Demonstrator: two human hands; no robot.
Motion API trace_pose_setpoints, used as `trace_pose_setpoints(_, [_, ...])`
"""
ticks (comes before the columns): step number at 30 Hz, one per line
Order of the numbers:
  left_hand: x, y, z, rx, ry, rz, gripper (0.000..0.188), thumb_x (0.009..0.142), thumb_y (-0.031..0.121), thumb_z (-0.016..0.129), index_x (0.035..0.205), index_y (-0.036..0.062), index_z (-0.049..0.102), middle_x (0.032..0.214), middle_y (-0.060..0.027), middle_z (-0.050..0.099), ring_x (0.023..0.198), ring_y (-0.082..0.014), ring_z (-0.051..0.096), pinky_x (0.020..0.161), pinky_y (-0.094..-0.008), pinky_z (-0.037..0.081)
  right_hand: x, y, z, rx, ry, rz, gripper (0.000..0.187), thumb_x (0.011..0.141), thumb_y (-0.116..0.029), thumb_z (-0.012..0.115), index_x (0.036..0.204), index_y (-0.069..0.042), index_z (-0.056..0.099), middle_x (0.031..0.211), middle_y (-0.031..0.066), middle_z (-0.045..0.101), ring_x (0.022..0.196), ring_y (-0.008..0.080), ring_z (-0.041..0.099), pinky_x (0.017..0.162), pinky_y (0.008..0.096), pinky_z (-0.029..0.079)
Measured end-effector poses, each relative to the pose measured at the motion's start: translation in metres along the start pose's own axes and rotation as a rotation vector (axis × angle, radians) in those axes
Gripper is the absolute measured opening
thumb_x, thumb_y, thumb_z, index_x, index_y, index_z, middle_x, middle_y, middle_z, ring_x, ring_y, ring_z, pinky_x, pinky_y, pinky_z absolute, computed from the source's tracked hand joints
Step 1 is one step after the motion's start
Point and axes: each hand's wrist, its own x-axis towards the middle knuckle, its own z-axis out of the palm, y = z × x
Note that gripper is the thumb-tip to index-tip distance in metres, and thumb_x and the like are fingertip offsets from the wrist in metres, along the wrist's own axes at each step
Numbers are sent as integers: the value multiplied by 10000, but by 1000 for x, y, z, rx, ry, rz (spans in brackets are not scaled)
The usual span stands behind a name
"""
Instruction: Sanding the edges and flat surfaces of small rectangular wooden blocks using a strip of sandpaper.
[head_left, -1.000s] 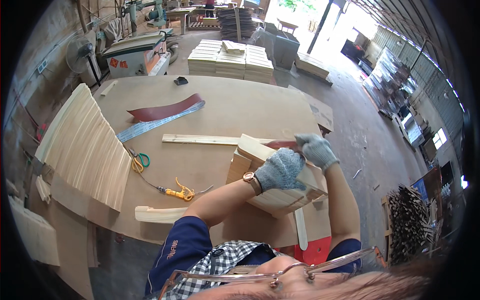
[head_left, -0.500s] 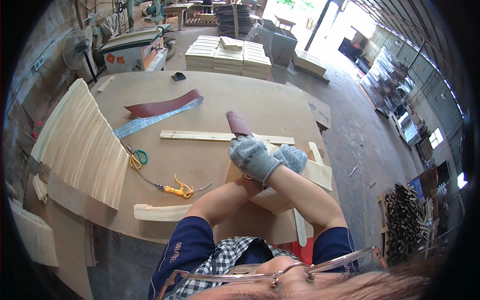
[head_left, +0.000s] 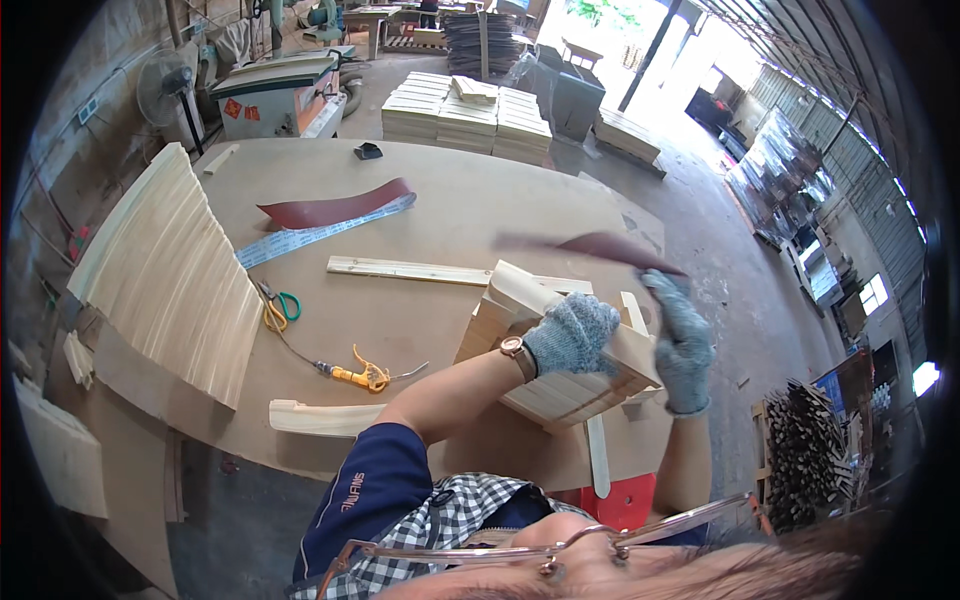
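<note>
My right hand [head_left: 682, 345], in a grey knit glove, pinches one end of a brown-red sandpaper strip [head_left: 610, 245]. The strip stretches leftward above the table and is smeared by motion. My left hand [head_left: 572, 335], gloved too and with a watch at the wrist, is closed over the top of a block-like pale wooden piece [head_left: 555, 397]. Its fingertips are partly hidden. That piece stands tilted on the brown worktable [head_left: 430, 215], apart from the sandpaper. A thin wooden strip [head_left: 410, 268] lies behind it.
Left on the table are a tall stack of curved wooden slats [head_left: 165, 285], green-and-orange scissors [head_left: 277, 305] and a yellow air blow gun [head_left: 362, 375]. A second sandpaper strip [head_left: 340, 208] lies farther back. One curved slat [head_left: 322, 417] rests near the front edge.
My right hand has swung right, away from my left hand, carrying the sandpaper strip off the wood. My left hand stays on the wooden piece. The view has shifted slightly.
</note>
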Motion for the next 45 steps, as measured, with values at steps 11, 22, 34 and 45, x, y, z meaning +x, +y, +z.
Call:
trace_pose_setpoints(11, [-92, -10, -81, 345, 275, -66, 797, 697, 566, 735, 1209, -4, 511, 1044, -157, 591, 926, -338, 592, 824, -464, 475, -87, 94, -7, -19, -11, 330, 497, 807, 95, 436, 1255, -25, 612, 1264, 177, 622, 1187, 273, 600, 1027, 342, 442])
trace_pose_setpoints(22, [-319, -30, -83, 368, -562, -748, 861, 569, 668, 756, 1152, 63, 567, 1014, -144, 625, 980, -324, 602, 847, -443, 478, -97, 87, 9, -32, -17, 379, 442, 873, 56, 533, 1304, -30, 574, 1306, 168, 598, 1228, 251, 565, 1042, 352, 431])
trace_pose_setpoints(34, [-341, -3, -55, 410, -546, -751, 847, 561, 527, 819, 1221, 91, 517, 983, -87, 600, 929, -274, 590, 811, -413, 443, -101, 89, 32, -89, 143, 429, 427, 922, 9, 511, 1347, -18, 528, 1317, 174, 589, 1221, 257, 572, 1024, 341, 438])
trace_pose_setpoints(45, [-179, 20, -89, 270, -275, -297, 608, 770, 409, 712, 1238, 66, 532, 1120, -118, 619, 1046, -304, 590, 925, -446, 444, -111, 80, 41, -64, 191, 373, 441, 880, 68, 478, 1316, 21, 523, 1338, 248, 534, 1229, 380, 536, 1034, 399, 428])
